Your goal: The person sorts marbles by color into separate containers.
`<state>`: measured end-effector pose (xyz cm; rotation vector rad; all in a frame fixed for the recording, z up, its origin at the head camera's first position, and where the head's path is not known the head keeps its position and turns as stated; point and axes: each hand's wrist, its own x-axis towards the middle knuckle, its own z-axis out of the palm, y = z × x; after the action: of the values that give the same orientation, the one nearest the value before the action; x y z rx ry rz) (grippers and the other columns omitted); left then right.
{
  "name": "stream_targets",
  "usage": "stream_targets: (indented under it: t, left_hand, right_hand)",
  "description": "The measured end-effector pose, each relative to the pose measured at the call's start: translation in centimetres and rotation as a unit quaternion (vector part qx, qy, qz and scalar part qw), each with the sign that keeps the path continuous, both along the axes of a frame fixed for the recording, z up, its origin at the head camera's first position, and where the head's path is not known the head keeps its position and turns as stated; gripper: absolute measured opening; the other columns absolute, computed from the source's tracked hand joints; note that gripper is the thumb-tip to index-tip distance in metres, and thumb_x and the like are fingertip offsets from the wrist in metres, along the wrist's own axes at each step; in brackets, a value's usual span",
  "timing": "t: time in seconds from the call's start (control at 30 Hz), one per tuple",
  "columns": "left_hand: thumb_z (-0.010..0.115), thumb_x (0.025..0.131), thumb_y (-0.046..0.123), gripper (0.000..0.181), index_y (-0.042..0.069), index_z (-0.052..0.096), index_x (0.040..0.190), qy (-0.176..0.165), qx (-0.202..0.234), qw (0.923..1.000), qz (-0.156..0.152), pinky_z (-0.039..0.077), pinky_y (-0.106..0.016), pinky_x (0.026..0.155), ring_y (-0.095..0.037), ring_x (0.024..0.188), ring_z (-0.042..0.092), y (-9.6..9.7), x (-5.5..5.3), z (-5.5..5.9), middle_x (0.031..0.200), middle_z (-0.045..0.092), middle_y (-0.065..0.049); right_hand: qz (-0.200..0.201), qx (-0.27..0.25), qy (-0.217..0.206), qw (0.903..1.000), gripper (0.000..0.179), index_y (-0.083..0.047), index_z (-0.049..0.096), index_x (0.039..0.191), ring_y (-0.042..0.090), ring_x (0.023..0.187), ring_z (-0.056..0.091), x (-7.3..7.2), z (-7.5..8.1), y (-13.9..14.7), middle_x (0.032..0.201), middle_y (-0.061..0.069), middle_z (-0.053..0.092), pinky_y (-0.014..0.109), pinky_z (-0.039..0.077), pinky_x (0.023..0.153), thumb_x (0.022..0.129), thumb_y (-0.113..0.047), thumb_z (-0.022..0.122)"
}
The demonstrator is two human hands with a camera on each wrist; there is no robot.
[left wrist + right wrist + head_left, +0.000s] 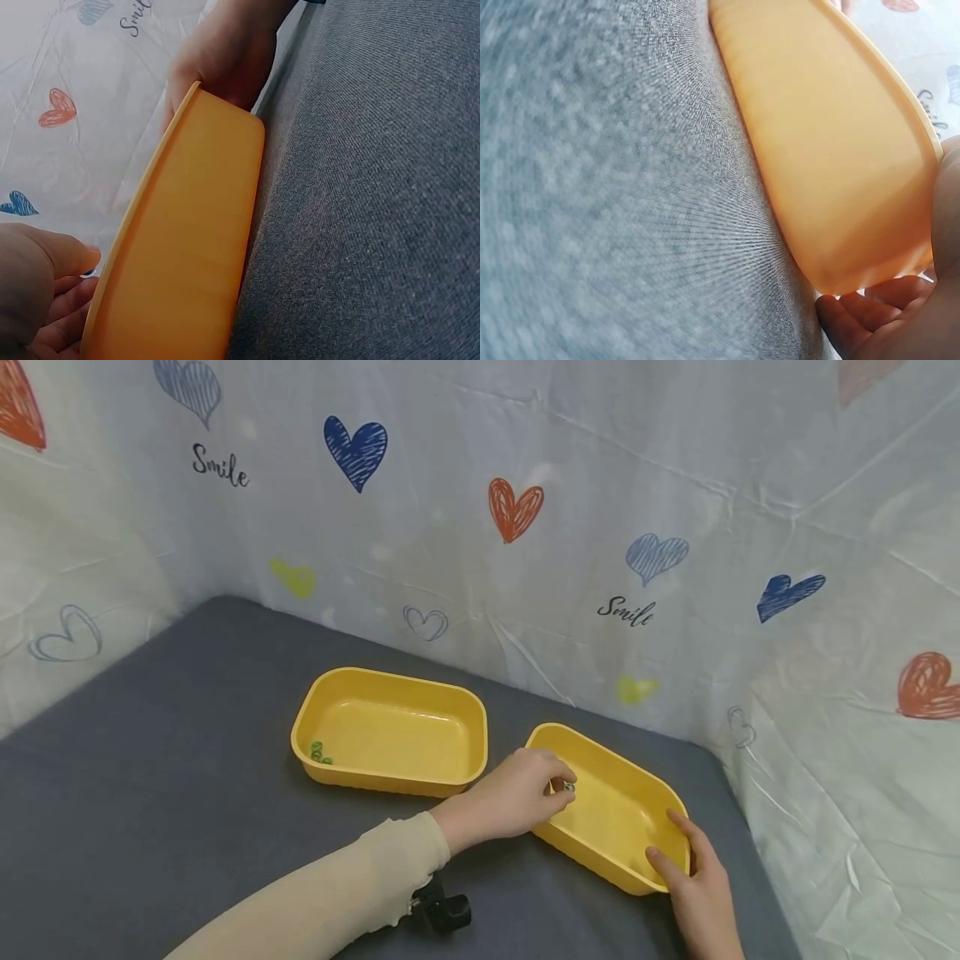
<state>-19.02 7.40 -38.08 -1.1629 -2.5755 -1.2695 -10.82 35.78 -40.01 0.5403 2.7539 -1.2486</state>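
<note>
My left hand (513,793) reaches over the near-left rim of the right yellow tray (615,868). Between its thumb and fingertips it pinches a tiny bead-like piece (570,787), mostly hidden by the fingers; its exact kind is unclear. At the tray's right end my right hand (705,885) grips the wall, thumb at the near rim and fingers around the end. In the right wrist view, the fingers (870,307) curl about the tray's end. Small green ring-like beads (318,753) lie in the left corner of the other yellow tray (397,782).
Both trays stand on a dark grey cloth-covered surface (187,777). Behind them hangs a white curtain (450,527) printed with hearts and the word Smile. A black device (446,910) shows beneath my left forearm.
</note>
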Motion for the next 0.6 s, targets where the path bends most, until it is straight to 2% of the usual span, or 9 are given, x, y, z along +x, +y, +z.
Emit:
stream_targets:
  t: [0.3,0.6]
  left_hand:
    - [0.066,0.098,0.023,0.024,0.012,0.073,0.118,-0.024,0.01,0.9997,-0.002,0.048,-0.018,0.074,0.001,0.081,0.057,-0.16,-0.24,-0.01,0.095,0.067,0.012]
    - [0.066,0.097,0.022,0.024,0.012,0.073,0.118,-0.027,0.013,0.9995,-0.002,0.048,-0.017,0.075,0.001,0.083,0.057,-0.21,-0.25,-0.05,0.097,0.068,0.011]
  right_hand:
    - [0.002,0.005,0.004,1.0,0.083,-0.016,0.02,0.159,0.034,0.142,0.02,-0.12,-0.05,-0.12,0.164,0.015,0.014,0.06,0.024,0.111,0.097,-0.054,0.059]
    - [0.0,0.008,0.01,0.9999,0.084,-0.015,0.021,0.159,0.034,0.142,0.02,-0.1,-0.24,-0.04,0.163,0.015,0.014,0.059,0.024,0.111,0.096,-0.055,0.059]
